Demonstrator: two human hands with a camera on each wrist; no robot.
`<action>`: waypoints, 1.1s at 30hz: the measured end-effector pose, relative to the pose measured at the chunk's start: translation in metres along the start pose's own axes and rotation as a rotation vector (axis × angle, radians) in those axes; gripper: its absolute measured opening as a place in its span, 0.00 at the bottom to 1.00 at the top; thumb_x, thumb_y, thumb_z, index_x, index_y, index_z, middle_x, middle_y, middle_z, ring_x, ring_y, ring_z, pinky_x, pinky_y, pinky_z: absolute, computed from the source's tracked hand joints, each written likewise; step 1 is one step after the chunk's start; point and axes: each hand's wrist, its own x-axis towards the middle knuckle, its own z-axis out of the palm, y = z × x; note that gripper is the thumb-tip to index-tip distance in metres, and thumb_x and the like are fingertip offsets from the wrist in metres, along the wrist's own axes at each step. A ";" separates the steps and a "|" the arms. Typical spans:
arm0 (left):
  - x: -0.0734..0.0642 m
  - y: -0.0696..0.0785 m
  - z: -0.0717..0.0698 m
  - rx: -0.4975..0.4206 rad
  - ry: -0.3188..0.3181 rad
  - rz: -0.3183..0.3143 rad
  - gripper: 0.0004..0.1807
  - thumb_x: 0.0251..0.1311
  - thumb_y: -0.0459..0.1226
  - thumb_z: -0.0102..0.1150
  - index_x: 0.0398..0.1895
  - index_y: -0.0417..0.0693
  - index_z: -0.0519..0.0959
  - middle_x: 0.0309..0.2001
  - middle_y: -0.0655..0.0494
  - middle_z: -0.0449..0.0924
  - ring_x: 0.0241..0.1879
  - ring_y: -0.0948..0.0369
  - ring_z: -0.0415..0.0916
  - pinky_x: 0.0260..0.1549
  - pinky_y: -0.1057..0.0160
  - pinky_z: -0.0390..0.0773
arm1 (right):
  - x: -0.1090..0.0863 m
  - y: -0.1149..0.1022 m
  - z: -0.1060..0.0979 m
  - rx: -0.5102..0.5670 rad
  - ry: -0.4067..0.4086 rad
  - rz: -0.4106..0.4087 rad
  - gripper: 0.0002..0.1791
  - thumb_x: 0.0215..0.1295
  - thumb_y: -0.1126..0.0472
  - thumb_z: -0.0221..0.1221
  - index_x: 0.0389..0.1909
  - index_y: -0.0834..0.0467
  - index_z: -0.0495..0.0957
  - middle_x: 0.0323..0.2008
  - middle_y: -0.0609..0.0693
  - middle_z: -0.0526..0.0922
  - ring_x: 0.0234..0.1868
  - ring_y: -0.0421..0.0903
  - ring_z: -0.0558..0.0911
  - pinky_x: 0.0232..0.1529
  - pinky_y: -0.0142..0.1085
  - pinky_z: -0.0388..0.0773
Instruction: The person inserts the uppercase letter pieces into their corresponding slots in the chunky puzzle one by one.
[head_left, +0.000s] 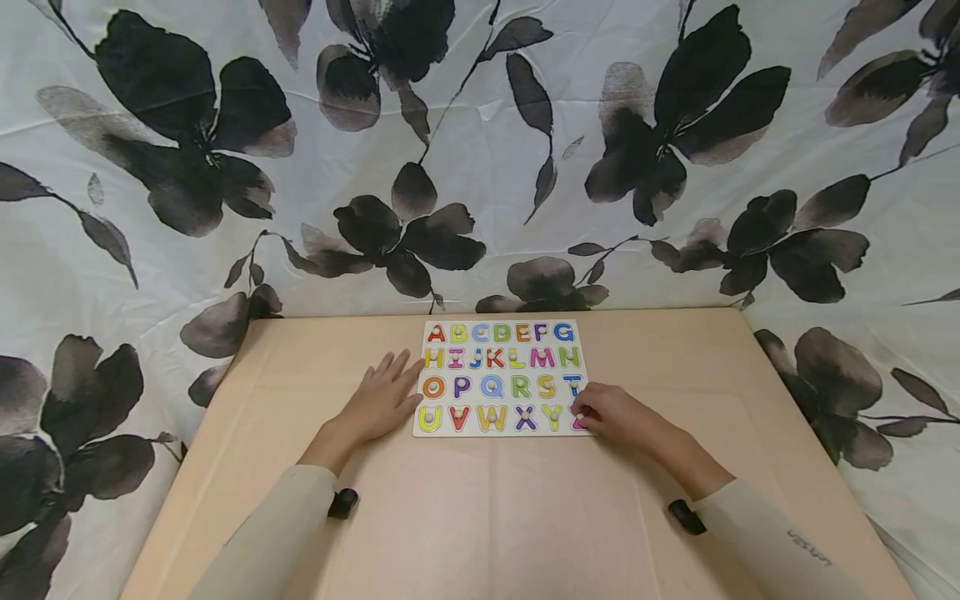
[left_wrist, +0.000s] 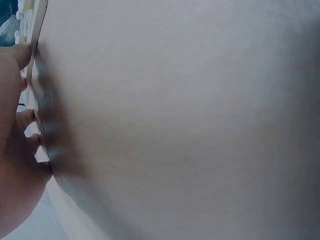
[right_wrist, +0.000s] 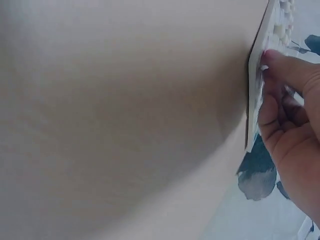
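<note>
A white alphabet puzzle board (head_left: 465,426) with several rows of colourful knobbed letters lies flat on the table. At its lower right corner my right hand (head_left: 624,419) pinches the pink letter Z (head_left: 578,424), which the fingers partly cover. In the right wrist view, the thumb and fingers (right_wrist: 287,67) meet over the board's face near its edge. My left hand (head_left: 381,398) lies with fingers spread at the board's left edge. The left wrist view has its thumb on the edge and the other fingertips (left_wrist: 44,170) down on the table.
The light brown table (head_left: 480,517) extends on both sides of the board and in front of it. Behind and beside it hangs a white cloth (head_left: 525,233) with dark flowers. A small black device sits at each sleeve cuff.
</note>
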 end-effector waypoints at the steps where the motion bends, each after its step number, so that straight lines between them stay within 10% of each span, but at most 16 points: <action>1: 0.000 0.000 0.000 -0.001 -0.002 -0.003 0.36 0.76 0.53 0.50 0.83 0.55 0.57 0.83 0.43 0.47 0.82 0.38 0.42 0.76 0.30 0.46 | 0.000 -0.001 0.000 -0.002 -0.003 0.002 0.05 0.65 0.63 0.69 0.39 0.56 0.84 0.36 0.44 0.80 0.37 0.39 0.76 0.41 0.31 0.81; 33: 0.003 -0.002 0.002 0.008 0.001 0.003 0.36 0.77 0.53 0.49 0.83 0.56 0.57 0.83 0.43 0.48 0.82 0.37 0.42 0.76 0.29 0.47 | -0.010 0.005 0.001 0.061 0.118 0.069 0.11 0.65 0.60 0.70 0.46 0.57 0.83 0.36 0.43 0.79 0.37 0.39 0.75 0.38 0.29 0.79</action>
